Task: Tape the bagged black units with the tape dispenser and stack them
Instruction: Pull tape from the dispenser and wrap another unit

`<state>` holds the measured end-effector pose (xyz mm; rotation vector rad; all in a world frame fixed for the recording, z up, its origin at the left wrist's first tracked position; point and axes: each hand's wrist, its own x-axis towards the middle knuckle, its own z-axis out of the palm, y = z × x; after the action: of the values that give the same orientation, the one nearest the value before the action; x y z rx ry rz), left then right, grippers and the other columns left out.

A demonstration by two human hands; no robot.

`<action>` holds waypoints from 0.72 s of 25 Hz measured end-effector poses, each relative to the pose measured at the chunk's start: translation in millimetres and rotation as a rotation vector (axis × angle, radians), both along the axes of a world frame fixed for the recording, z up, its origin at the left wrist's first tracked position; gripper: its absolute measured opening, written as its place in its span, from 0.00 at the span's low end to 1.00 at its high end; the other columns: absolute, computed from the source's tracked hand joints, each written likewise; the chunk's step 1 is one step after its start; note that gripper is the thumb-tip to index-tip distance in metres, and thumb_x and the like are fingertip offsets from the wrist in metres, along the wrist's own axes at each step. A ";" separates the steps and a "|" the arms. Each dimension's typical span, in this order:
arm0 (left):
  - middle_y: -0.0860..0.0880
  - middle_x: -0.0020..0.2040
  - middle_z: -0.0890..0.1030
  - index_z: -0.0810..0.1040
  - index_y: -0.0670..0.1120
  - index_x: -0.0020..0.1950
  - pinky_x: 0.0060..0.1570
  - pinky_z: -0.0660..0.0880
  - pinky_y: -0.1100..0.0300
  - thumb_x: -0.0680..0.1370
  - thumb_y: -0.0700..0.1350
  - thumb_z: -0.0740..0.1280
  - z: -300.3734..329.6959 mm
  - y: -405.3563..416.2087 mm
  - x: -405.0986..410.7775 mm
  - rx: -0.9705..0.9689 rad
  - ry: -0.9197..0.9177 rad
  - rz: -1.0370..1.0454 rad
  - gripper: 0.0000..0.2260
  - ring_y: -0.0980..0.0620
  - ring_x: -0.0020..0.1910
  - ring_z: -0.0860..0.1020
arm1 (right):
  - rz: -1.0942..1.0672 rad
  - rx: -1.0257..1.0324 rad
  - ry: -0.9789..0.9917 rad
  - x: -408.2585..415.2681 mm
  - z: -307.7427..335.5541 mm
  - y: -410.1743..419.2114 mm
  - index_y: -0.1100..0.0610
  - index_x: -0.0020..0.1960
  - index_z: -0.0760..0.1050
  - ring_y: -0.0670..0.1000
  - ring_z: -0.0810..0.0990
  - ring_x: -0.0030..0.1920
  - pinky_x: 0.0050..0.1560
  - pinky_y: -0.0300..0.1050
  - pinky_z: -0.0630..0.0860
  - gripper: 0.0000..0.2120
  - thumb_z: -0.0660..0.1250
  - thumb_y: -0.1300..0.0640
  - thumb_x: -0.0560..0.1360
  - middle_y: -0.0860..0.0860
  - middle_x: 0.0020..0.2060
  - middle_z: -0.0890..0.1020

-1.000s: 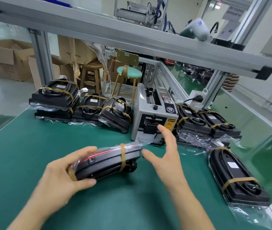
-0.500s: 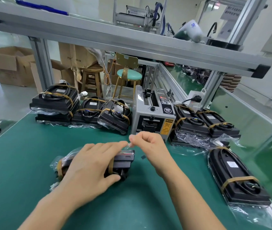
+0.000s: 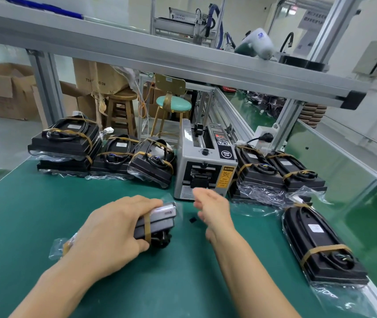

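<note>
Head view, left hand point(image 3: 116, 228) gripping bagged unit point(image 3: 157, 220), right hand point(image 3: 214, 208) loose, empty

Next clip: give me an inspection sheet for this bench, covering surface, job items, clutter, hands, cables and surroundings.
Surface: green mat, small black scrap lying loose.
Job items: bagged unit under the left hand; tape dispenser behind it; taped stacks at far left; more bagged units on the right.
Clutter: nothing seen beyond the scrap.
Hands: left hand has its grip on the unit; right hand open, blurred, near the dispenser.
Cables: plug in a socket behind the dispenser.
Surroundings: stools, cardboard boxes.
</note>
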<state>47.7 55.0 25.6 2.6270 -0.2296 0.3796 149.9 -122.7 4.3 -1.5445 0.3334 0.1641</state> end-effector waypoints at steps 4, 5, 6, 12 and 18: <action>0.65 0.58 0.77 0.74 0.61 0.64 0.50 0.71 0.60 0.63 0.46 0.77 -1.7 -8.8 0.4 0.058 -0.060 0.177 0.32 0.55 0.57 0.75 | -0.213 -0.015 -0.196 10.5 11.0 -11.3 0.48 0.36 0.80 0.46 0.70 0.32 0.38 0.38 0.70 0.11 0.68 0.59 0.75 0.47 0.30 0.77; 0.65 0.58 0.76 0.72 0.62 0.64 0.49 0.71 0.60 0.64 0.47 0.75 -1.4 -12.3 1.3 0.068 -0.046 0.181 0.31 0.56 0.57 0.75 | -0.234 -0.026 -0.200 14.3 13.2 -9.6 0.48 0.37 0.80 0.47 0.71 0.34 0.41 0.40 0.72 0.11 0.68 0.59 0.75 0.47 0.32 0.78; 0.66 0.58 0.76 0.71 0.64 0.65 0.49 0.70 0.61 0.65 0.47 0.74 -1.6 -14.8 2.3 0.071 -0.034 0.187 0.30 0.57 0.58 0.74 | -0.249 -0.035 -0.192 18.0 15.1 -7.2 0.49 0.38 0.80 0.49 0.72 0.37 0.44 0.42 0.73 0.09 0.68 0.59 0.75 0.49 0.35 0.79; 0.65 0.57 0.76 0.69 0.64 0.65 0.48 0.70 0.62 0.66 0.47 0.72 -1.2 -17.3 1.7 0.086 -0.025 0.198 0.30 0.57 0.57 0.73 | -0.344 -0.048 -0.089 36.0 12.6 1.8 0.51 0.36 0.77 0.53 0.74 0.39 0.54 0.50 0.77 0.09 0.72 0.58 0.74 0.55 0.42 0.82; 0.63 0.56 0.77 0.72 0.62 0.65 0.45 0.67 0.63 0.64 0.45 0.72 -4.2 -16.8 1.8 0.083 -0.053 0.202 0.31 0.55 0.54 0.75 | -0.451 0.084 0.025 48.0 17.4 13.0 0.55 0.35 0.74 0.49 0.66 0.29 0.29 0.42 0.66 0.10 0.73 0.61 0.72 0.52 0.35 0.75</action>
<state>49.6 38.2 21.4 2.7330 0.0035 0.5184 197.9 -109.7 21.7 -1.3493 0.6761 -0.1544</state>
